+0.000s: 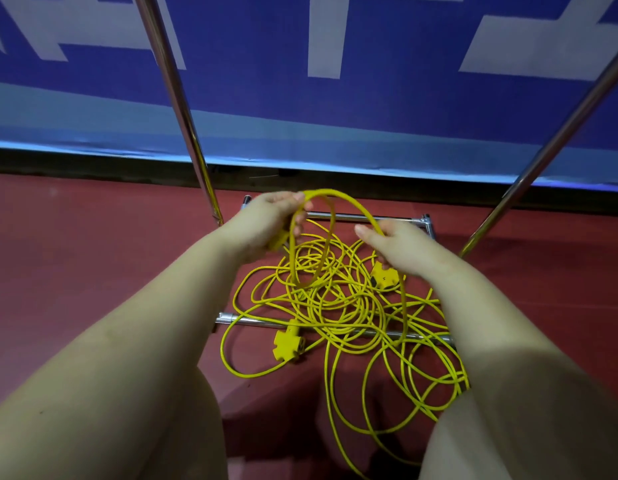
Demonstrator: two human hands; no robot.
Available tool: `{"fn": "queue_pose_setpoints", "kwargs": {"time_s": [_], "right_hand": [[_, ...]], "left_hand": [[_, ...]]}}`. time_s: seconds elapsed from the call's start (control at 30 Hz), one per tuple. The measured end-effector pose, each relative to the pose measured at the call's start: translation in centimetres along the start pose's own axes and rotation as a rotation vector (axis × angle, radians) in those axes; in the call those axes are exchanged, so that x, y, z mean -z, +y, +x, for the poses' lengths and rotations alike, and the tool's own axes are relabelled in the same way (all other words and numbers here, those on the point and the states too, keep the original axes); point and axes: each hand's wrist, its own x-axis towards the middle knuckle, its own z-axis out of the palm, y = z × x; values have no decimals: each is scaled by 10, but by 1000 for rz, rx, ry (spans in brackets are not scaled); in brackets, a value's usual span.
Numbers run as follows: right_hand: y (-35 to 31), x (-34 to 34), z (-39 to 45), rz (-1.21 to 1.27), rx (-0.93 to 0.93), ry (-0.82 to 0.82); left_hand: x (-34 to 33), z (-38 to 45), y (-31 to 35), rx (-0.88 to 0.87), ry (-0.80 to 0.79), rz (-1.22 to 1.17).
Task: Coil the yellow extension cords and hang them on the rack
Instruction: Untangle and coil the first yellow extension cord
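Left hand (273,216): fingers curled round the top of the first loops of yellow cord (330,216); a yellow socket block (278,239) sits under its palm, seemingly gripped with the loops.
Coil so far: two loops hang below the left hand, their lower ends over the pile.
Arc between hands: one strand bridges from left hand across to right hand, raised above the pile.
Right hand (396,245): thumb and fingers closed on the same strand, which then drops just right of the hand to the floor (93,254).
Step in hand (judgement): early coiling; most cord lies loose.
Doing it well (judgement): feed equal lengths from the right hand into the left, let the cord twist freely so each loop lies flat, match loop size to those held.
Tangled pile (335,306): below and between both hands, on the red floor, draped over the rack's near base bar (252,320).
Loose socket blocks: one (288,342) below the left hand by the near bar; one (382,277) just under the right hand.
Obstruction (judgement): crossings in the pile and blocks may snag; strands under the bar could catch when pulled.
Rack uprights: left pole (177,109) beyond the left hand, right pole (543,157) beyond the right hand; the hanging rail is out of view.
Backdrop: blue banner (404,109) behind the rack.
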Motion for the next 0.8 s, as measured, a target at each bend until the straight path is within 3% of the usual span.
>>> {"fn": "queue_pose_setpoints", "kwargs": {"time_s": [0.07,0.17,0.23,0.33,0.47,0.67,0.8], "right_hand": [[4,-1,0,20,-38,-72],[-5,2,-1,490,94,152],[-8,9,0,664,167,344],[-7,12,2,620,130,458],[-6,12,3,536,18,446],[-8,19,-2,562,59,310],[-9,17,-3,535,91,279]], "left_hand": [[11,2,6,-25,105,-117],[25,1,8,-22,178,50],[25,-3,5,29,147,238],[18,-8,1,157,-4,243],[12,-9,3,290,-59,121],[14,-6,7,323,-35,-137],[9,-8,6,319,-113,-84]]}}
